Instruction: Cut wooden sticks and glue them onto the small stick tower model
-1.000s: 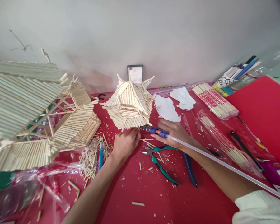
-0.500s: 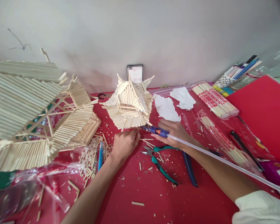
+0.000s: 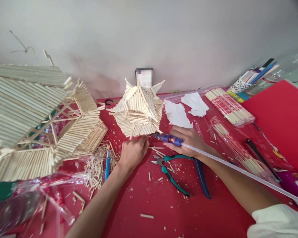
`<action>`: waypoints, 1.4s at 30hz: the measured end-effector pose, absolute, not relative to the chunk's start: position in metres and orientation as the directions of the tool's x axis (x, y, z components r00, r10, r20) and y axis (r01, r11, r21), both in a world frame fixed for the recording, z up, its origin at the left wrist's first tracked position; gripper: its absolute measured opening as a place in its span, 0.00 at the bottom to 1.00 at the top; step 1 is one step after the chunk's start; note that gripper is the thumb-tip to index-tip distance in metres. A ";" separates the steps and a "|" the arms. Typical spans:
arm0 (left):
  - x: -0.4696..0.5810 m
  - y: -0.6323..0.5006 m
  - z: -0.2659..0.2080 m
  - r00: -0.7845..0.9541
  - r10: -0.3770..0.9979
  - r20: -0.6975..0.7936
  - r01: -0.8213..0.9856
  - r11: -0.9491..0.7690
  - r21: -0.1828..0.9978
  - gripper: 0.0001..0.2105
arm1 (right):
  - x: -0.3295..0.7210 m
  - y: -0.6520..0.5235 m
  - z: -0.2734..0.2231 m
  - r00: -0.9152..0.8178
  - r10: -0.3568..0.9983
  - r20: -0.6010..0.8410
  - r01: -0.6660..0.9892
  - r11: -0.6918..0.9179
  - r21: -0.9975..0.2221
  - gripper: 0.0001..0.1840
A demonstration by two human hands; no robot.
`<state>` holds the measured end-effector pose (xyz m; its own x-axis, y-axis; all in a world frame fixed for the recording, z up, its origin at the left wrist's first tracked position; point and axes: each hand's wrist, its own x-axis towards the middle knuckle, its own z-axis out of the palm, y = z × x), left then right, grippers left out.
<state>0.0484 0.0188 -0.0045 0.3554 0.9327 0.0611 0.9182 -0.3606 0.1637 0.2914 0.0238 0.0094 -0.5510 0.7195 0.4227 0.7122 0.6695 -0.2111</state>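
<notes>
A small tiered pavilion roof made of wooden sticks stands near the wall in the middle of the table. My right hand is closed round a blue hot glue gun, with a long clear glue stick running out of its back. The gun's nozzle points at the lower front edge of the model. Just below that edge, my left hand is closed at the model's front; whatever its fingertips hold is hidden. Teal-handled cutting pliers lie open between my forearms.
A larger stick-built roof fills the left side. Stick offcuts and a blue pen-like tool lie beside my left forearm. White tissues, packs of chopsticks and a pen holder are at the right.
The glue gun and my right hand have shifted very slightly to the right. My left hand and the stick model have stayed in place.
</notes>
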 end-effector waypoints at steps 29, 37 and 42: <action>0.049 0.021 -0.001 0.291 0.956 -0.045 0.940 -0.277 0.197 0.23 | 0.289 0.020 0.013 -0.636 0.540 0.551 0.676 0.735 0.060 0.12; 0.049 0.021 0.002 0.276 0.959 -0.068 0.948 -0.259 0.187 0.25 | 0.287 0.021 0.012 -0.626 0.562 0.541 0.701 0.709 0.075 0.13; 0.049 0.021 0.000 0.266 0.962 -0.067 0.950 -0.249 0.188 0.27 | 0.289 0.020 0.007 -0.594 0.616 0.517 0.728 0.685 0.021 0.12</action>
